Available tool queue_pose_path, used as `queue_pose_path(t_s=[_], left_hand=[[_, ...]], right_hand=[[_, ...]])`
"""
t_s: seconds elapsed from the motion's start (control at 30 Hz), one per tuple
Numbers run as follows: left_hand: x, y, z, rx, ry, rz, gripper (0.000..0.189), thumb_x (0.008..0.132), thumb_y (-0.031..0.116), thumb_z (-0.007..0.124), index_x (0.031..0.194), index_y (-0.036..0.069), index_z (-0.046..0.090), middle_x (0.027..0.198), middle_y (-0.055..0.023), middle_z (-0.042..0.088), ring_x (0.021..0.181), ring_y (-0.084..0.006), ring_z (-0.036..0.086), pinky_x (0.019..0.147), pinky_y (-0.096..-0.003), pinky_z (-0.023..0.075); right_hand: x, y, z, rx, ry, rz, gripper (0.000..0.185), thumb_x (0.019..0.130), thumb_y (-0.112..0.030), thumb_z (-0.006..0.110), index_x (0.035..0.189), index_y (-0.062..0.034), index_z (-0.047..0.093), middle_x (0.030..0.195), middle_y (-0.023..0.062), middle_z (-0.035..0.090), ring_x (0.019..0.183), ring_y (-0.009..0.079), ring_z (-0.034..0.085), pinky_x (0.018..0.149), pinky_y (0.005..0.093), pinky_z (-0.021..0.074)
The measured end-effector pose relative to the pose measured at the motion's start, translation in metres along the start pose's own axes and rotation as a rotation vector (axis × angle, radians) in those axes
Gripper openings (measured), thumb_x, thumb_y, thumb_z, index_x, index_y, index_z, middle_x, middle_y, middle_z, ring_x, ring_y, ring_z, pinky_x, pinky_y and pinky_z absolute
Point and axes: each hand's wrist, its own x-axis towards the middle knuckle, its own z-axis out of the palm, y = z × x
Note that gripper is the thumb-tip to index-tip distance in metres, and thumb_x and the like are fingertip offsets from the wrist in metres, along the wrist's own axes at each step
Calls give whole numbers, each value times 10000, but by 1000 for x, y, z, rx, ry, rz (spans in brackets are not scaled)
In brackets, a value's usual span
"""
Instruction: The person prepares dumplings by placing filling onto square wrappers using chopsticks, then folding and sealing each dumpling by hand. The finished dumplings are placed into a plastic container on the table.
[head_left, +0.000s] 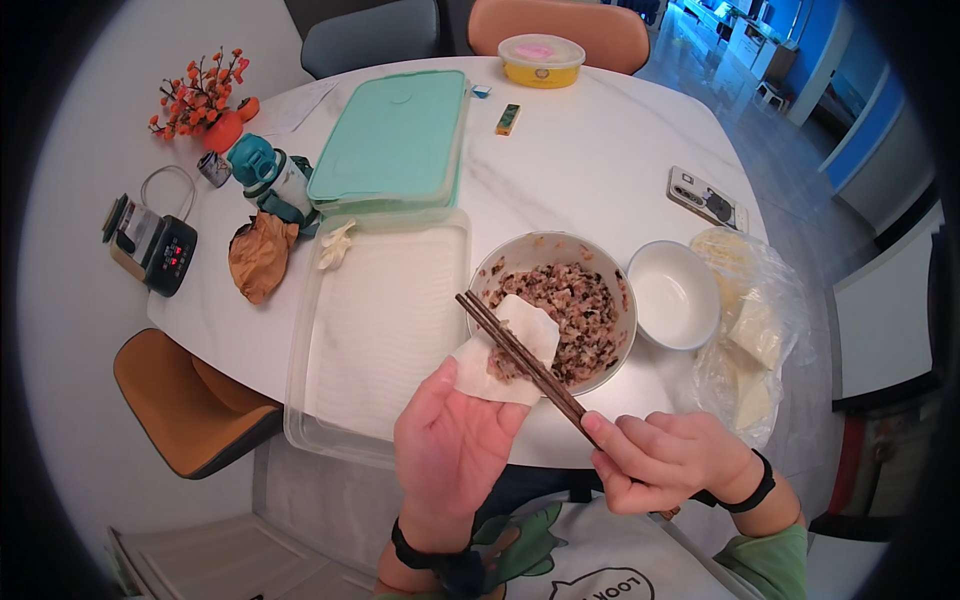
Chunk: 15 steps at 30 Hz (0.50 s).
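My left hand (463, 435) is palm up, with a thin dough wrapper (480, 373) lying across its fingers. A little minced filling sits on the wrapper. My right hand (664, 461) grips a pair of dark wooden chopsticks (525, 358), whose far part crosses over the wrapper. Just behind is a bowl of minced filling with dark bits (581, 315). One folded dumpling (336, 246) lies at the far left corner of a clear plastic tray (459, 262). On the right, a plastic bag (787, 315) holds more wrappers (756, 330).
A white bowl (673, 295) stands between the filling bowl and the bag. Beyond the tray is a green-lidded container (394, 135). A bottle (274, 176), crumpled brown paper (261, 257) and a small appliance (157, 244) stand left; a phone (706, 199) and a yellow tub (541, 64) lie farther off.
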Motion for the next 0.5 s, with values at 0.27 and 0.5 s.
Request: queue_pose_path(t_s=[0.27,0.5], left_hand=[[6,5,-10,-313,-143,14,506,1035,179,278,1432,-128,206,1498,-265,309,1413,-347,303,1191,-468,233],[11,13,-17,-297,-146,37,527,1026,210,268,1432,-125,226,1483,-235,350,1391,-332,343,1177,-459,270]], right_hand=[[-4,-1,-11,70,-16,-28,267,758,-66,668,771,-140,413,1117,202,659,681,150,541,525,221,430],[-16,-1,-28,242,-37,17,226,782,-77,689,896,-114,496,1094,206,664,681,186,586,537,248,471]])
